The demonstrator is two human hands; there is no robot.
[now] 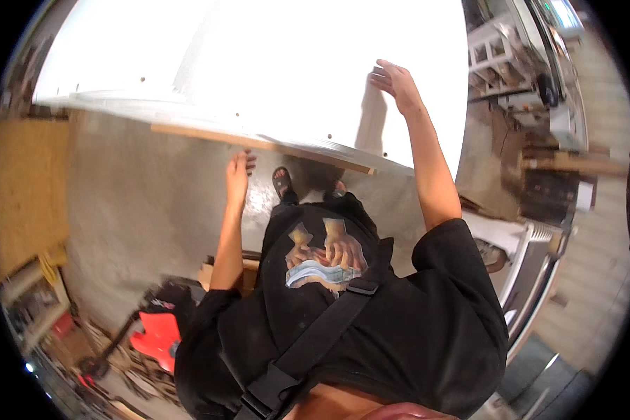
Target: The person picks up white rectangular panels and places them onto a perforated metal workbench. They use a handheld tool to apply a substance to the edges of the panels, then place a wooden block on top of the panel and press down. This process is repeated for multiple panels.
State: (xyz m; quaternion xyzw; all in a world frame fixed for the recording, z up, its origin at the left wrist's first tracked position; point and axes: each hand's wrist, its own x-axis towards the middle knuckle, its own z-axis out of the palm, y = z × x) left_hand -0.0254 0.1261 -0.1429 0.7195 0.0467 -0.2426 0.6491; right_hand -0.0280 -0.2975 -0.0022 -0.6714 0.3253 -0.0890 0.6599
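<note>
A large white panel (pixel 273 63) spans the far part of the view, with several small holes along its near edge. A narrow wooden strip (pixel 297 149) runs under that edge. My right hand (pixel 397 84) is over the panel's right part, fingers stretched out and holding nothing; its shadow falls on the white surface. Whether its fingertips touch the panel I cannot tell. Just below the wooden strip, my left hand (pixel 239 175) has its fingers loosely bent and slightly apart, with nothing visible in them.
Plywood (pixel 28 189) stands at the left. A red object (pixel 157 341) and black equipment lie at the lower left on the concrete floor (pixel 133 203). To the right are a white rack (pixel 497 56), wooden boards (pixel 574 164) and a white metal-framed unit (pixel 528 259).
</note>
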